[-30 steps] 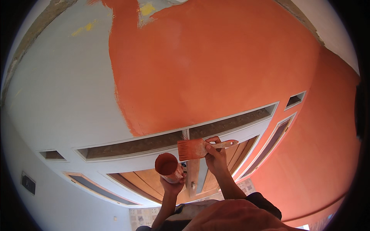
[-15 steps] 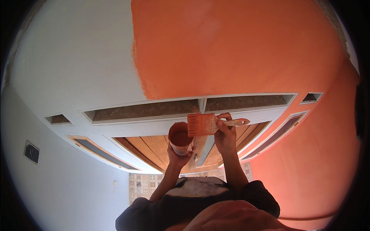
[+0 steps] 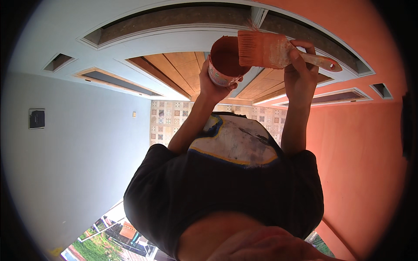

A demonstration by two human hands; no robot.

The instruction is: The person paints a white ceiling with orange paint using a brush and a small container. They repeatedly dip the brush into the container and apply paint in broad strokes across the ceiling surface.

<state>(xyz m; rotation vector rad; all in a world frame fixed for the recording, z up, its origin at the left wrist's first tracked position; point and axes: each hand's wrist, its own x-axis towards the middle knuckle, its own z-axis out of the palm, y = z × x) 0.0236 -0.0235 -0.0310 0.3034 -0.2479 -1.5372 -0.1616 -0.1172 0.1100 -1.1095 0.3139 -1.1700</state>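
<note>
My left hand (image 3: 214, 87) is wrapped round a paint cup (image 3: 217, 74), smeared and coated inside with reddish-orange paint. My right hand (image 3: 299, 76) grips a wide paintbrush (image 3: 261, 50) by its pale wooden handle, fingers near the metal band; its orange-coated bristles lie level at the cup's right rim, pointing left. Both are raised above my dark T-shirt. Behind them is a wooden double door (image 3: 170, 69) in a white frame, with long dark openings (image 3: 165, 19) above it.
A pale grey wall (image 3: 74, 148) with a dark panel (image 3: 36, 118) is on the left, an orange wall (image 3: 357, 156) on the right. A patterned tile floor (image 3: 165, 117) shows below the door; greenery and structures (image 3: 100, 243) appear at the lower left.
The view has tipped downward, so the painted wall above the door has left the frame and more of my shirt shows. The cup and brush appear higher and further right.
</note>
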